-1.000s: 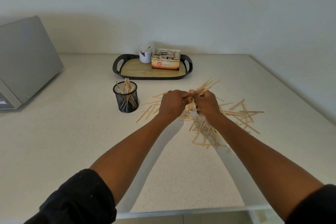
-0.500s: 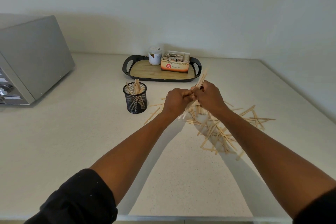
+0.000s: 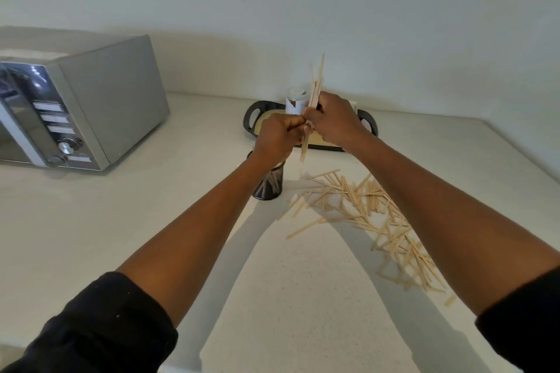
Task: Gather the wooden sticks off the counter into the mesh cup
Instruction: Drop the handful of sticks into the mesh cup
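Sticks lie strewn across the table at lower right, beside the black mesh cup at centre. Just above it, left hand and right hand meet, both gripping an upright bundle.

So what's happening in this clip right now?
A person is clearing wooden sticks off a counter. Both the left hand and right hand grip a bunch of sticks held nearly upright above the counter. The mesh cup sits below the left wrist. Many loose sticks lie scattered to the right.
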Tool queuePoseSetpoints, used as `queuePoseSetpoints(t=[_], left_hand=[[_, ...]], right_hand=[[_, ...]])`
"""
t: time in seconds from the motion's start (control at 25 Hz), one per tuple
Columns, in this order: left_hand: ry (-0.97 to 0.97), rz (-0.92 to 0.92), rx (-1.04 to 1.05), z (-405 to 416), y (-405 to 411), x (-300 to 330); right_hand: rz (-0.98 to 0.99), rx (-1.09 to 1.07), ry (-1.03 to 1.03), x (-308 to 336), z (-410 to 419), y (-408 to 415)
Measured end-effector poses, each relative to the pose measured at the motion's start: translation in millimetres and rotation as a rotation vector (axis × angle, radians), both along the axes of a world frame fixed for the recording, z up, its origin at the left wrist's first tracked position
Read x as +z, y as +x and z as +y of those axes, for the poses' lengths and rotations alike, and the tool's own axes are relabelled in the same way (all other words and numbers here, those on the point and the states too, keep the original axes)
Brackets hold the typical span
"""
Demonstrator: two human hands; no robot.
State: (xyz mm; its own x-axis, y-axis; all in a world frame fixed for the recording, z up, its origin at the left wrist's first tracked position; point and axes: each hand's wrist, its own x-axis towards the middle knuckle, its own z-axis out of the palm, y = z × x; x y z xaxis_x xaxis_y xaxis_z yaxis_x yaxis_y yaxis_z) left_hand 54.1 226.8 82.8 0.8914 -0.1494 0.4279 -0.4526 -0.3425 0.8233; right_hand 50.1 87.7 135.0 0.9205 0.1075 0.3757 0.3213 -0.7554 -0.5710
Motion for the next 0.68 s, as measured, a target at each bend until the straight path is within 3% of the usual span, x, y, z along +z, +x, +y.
queuePoseSetpoints(t=[0.28,0.68], left_hand=[[0.107,-0.021,0.115,48.6,4.3,-0.8],[0.157,0.290,0.159,50.9,17.7,-33.4]], right_hand=[[0.018,0.077,0.006,-3.5,53.0,31.3],[0.214,0.053,0.005,-46.5,55.1,42.7]])
